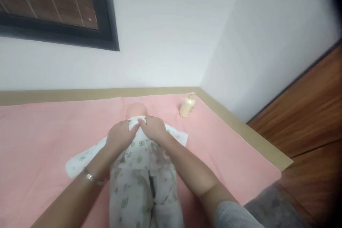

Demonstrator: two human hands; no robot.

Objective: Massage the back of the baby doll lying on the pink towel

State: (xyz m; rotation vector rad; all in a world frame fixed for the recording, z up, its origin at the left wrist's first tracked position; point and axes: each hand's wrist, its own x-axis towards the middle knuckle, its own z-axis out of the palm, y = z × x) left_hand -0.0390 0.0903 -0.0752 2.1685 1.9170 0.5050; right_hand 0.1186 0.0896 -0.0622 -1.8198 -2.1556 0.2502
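A baby doll (pixel 136 109) lies on its back on a pink sheet (pixel 42 139), head toward the wall. It wears a white romper (pixel 139 181) with small green prints. My left hand (pixel 120 136) and my right hand (pixel 154 128) rest side by side on the doll's chest, just below the neck. The fingertips of both pinch the white collar of the romper. A bracelet (pixel 90 177) sits on my left wrist. The doll's face is hidden behind my hands.
A cream bottle (pixel 187 106) stands on the sheet at the far right, near the corner. A tan edge (pixel 251 131) borders the sheet along the white walls. Wooden floor (pixel 315 114) lies to the right. A dark-framed window (pixel 58 3) is at upper left.
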